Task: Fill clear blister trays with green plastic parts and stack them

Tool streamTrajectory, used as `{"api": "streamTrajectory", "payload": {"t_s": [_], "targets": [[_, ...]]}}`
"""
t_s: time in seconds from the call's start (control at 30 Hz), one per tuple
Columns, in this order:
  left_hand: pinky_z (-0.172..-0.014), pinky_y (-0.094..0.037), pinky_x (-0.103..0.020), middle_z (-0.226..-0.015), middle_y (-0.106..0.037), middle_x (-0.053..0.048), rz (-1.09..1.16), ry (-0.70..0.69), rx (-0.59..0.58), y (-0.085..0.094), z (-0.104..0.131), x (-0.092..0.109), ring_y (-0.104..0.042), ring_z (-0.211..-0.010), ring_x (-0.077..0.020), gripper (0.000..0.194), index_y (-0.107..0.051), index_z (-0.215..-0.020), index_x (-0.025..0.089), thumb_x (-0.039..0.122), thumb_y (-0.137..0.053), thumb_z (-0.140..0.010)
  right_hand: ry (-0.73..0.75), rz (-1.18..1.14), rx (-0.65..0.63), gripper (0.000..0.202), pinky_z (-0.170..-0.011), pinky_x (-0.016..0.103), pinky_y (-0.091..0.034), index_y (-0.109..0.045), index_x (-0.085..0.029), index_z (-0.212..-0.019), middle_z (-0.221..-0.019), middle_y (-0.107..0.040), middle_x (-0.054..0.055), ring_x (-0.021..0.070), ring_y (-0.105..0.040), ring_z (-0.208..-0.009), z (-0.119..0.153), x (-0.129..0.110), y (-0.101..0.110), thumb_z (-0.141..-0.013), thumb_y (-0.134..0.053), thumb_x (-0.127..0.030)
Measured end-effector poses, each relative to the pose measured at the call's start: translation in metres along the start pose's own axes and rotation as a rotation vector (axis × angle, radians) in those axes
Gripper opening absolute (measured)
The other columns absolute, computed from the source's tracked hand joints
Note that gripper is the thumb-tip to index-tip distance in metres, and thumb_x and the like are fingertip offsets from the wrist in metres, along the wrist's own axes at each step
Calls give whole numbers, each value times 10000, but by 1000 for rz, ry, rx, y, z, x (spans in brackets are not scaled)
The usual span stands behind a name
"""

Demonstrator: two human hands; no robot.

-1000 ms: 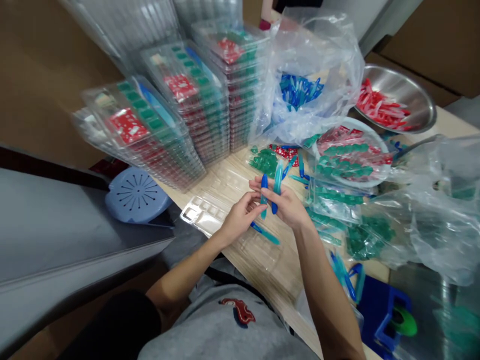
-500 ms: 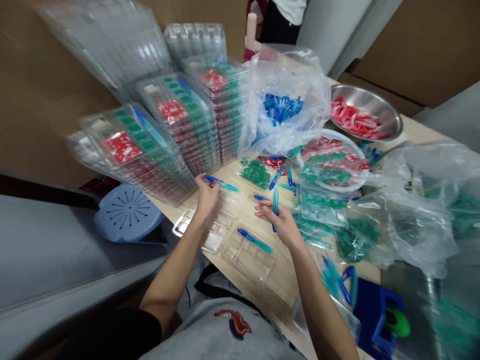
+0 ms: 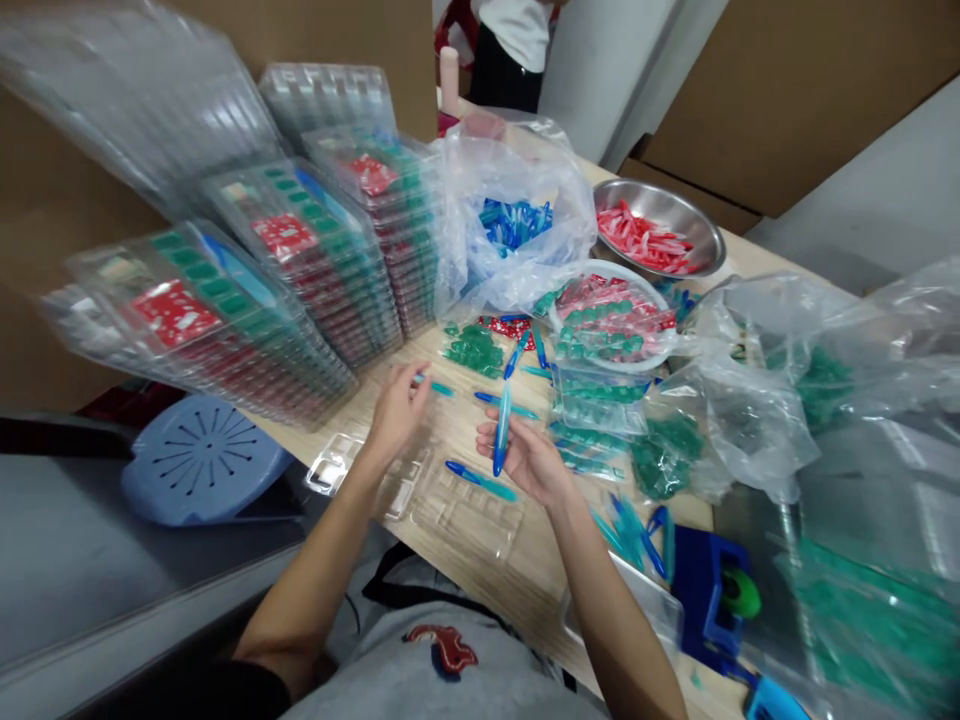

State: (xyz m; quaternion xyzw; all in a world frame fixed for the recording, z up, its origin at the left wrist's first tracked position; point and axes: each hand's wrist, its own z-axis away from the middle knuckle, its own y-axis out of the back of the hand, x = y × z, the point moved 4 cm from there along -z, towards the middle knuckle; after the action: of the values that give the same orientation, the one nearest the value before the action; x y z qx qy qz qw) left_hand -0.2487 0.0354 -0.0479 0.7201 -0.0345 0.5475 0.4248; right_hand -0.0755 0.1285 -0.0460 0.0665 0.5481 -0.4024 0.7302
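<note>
My left hand (image 3: 399,408) is over the table with its fingers closed on one end of a slim blue-and-teal pen-shaped stick (image 3: 441,387); the hand hides that end. My right hand (image 3: 529,458), palm partly up, holds a similar stick (image 3: 502,432) upright between thumb and fingers. Below the hands, another such stick (image 3: 480,480) lies across a clear plastic tray (image 3: 465,515). One more stick (image 3: 487,399) lies just beyond my right fingers. A second clear tray (image 3: 334,465) sits under my left forearm, partly hidden by it.
Tall stacks of filled clear packs (image 3: 277,235) stand at left. Behind are a bag of blue sticks (image 3: 517,225), a steel bowl of red-pink pieces (image 3: 652,240) and a white bowl (image 3: 664,350). Right are green pieces (image 3: 667,455) and a blue tape dispenser (image 3: 705,580). A person stands beyond.
The view has shifted, moving the scene leftward. My left fingers now cover the blue end of their stick. My right hand has turned palm-up, and its stick shows more fully.
</note>
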Motion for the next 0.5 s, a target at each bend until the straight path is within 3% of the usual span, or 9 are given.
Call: {"api": "streamTrajectory", "payload": {"t_s": [0.1, 0.23, 0.33, 0.4, 0.5], "targets": [[-790, -557, -305, -1005, -681, -70, 86, -173, -166, -15, 41, 25, -672, -883, -184, 246, -638, -1039, 189, 279, -434, -937, 55, 1, 31, 420, -829, 422, -559, -615, -215, -872, -886, -757, 82, 249, -718, -894, -2, 6, -6, -680, -708, -577], [-875, -546, -299, -1178, -654, -98, 50, -280, -178, -25, 87, 34, -642, -1053, -191, 300, -562, -1216, 194, 258, -508, -927, 102, 86, 28, 414, -971, 438, -493, -589, -248, -945, -1060, -737, 67, 238, -666, -1064, 6, 19, -16, -725, -680, -587], [-917, -529, -318, -1093, -701, -67, -56, -298, -173, -11, 95, 13, -653, -1016, -185, 279, -604, -1185, 229, 206, -492, -930, 105, 213, -15, 371, -1020, 460, -455, -611, -239, -979, -1120, -717, 82, 242, -651, -1092, 17, 28, -20, -759, -691, -525], [-970, -500, -377, -1069, -707, -64, -141, -280, -149, 12, 92, -11, -634, -1040, -203, 283, -648, -1126, 246, 164, -480, -914, 124, 304, -16, 358, -1019, 468, -456, -611, -237, -1008, -1144, -703, 93, 247, -651, -1094, 24, 31, -16, -780, -681, -503], [-1058, -413, -503, -1217, -638, -111, -261, -220, -78, 47, 78, -53, -521, -1215, -257, 357, -678, -1098, 230, 96, -440, -868, 176, 449, 25, 336, -977, 473, -492, -594, -242, -1032, -1114, -700, 100, 253, -668, -1052, 34, 34, -4, -835, -610, -513]]}}
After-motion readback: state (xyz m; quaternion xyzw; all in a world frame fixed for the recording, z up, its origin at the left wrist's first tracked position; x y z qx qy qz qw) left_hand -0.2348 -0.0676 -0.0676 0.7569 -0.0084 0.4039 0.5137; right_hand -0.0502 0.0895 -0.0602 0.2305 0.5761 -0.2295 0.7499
